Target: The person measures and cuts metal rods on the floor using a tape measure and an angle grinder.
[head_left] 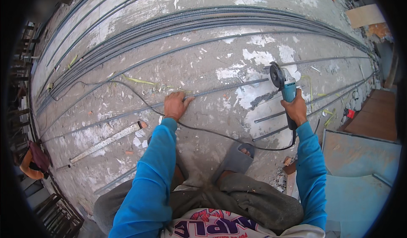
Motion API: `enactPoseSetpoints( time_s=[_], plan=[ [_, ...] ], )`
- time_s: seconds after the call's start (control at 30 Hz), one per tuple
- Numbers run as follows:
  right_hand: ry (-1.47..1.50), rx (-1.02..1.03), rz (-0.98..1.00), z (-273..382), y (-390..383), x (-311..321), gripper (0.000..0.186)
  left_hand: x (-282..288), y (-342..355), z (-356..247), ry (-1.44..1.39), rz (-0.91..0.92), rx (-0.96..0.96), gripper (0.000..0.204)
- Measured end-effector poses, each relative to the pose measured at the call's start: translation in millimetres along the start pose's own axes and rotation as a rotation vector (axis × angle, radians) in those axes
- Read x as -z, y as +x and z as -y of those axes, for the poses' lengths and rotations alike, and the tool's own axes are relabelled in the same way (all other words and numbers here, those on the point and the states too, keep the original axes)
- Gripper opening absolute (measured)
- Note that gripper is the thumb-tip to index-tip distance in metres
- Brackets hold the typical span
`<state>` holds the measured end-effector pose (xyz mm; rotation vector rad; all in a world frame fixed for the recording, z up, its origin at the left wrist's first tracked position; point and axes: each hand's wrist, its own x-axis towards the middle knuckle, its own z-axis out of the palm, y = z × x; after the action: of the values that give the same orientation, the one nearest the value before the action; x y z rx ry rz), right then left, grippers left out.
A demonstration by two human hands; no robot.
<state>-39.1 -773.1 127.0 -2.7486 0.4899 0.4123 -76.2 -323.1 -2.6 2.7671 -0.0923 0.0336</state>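
I crouch over a long ribbed steel bar (229,87), my left hand (178,105) holding it with curled fingers, thumb pointing right. My right hand (295,108) grips a teal-and-black angle grinder (289,91), raised near the bar's right end, its dark disc (276,74) upright. Whether the disc touches metal I cannot tell. The grinder's black cord (220,137) loops leftward past my left hand across the rough floor.
Bundled bars (203,19) arc across the back; loose bars (305,106) lie at right. A whitish flat strip (104,142) rests at left. Sheet panels (360,153), brown boards (377,115) and rubble line the right edge. Orange and maroon cloth (32,161) sits far left.
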Motion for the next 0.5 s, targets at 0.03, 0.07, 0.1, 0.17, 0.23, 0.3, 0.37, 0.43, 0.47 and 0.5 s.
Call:
enactPoseSetpoints(
  time_s=[0.03, 0.07, 0.1, 0.17, 0.23, 0.3, 0.37, 0.43, 0.47, 0.5],
  plan=[
    [-0.002, 0.000, -0.004, -7, -2, 5, 0.062, 0, 1, 1, -0.009, 0.019, -0.001, 0.039],
    [0.106, 0.026, -0.066, -19, -5, 13, 0.061, -2, 2, 1, -0.018, 0.023, -0.002, 0.039],
    [0.217, 0.056, -0.122, -18, -10, 19, 0.060, -2, 0, 3, -0.039, -0.005, -0.010, 0.038],
    [0.262, 0.015, -0.139, -17, -17, 31, 0.059, -1, -2, 3, -0.063, -0.034, -0.021, 0.037],
    [0.312, 0.008, -0.206, -28, -19, 38, 0.060, 1, -3, 0, -0.085, -0.079, -0.018, 0.037],
    [0.327, 0.006, -0.230, -30, -23, 43, 0.059, 4, 1, 2, -0.107, -0.051, -0.017, 0.037],
    [0.343, -0.008, -0.243, -32, -27, 45, 0.058, 6, 1, 3, -0.127, -0.022, -0.019, 0.038],
    [0.395, -0.020, -0.221, -27, -33, 43, 0.057, 9, -4, 5, -0.167, 0.061, 0.008, 0.040],
    [0.428, -0.029, -0.199, -27, -36, 46, 0.057, 14, -5, 0, -0.167, 0.055, -0.010, 0.040],
    [0.432, -0.037, -0.214, -32, -37, 44, 0.057, 19, -8, -6, -0.156, 0.164, -0.022, 0.040]
  ],
)
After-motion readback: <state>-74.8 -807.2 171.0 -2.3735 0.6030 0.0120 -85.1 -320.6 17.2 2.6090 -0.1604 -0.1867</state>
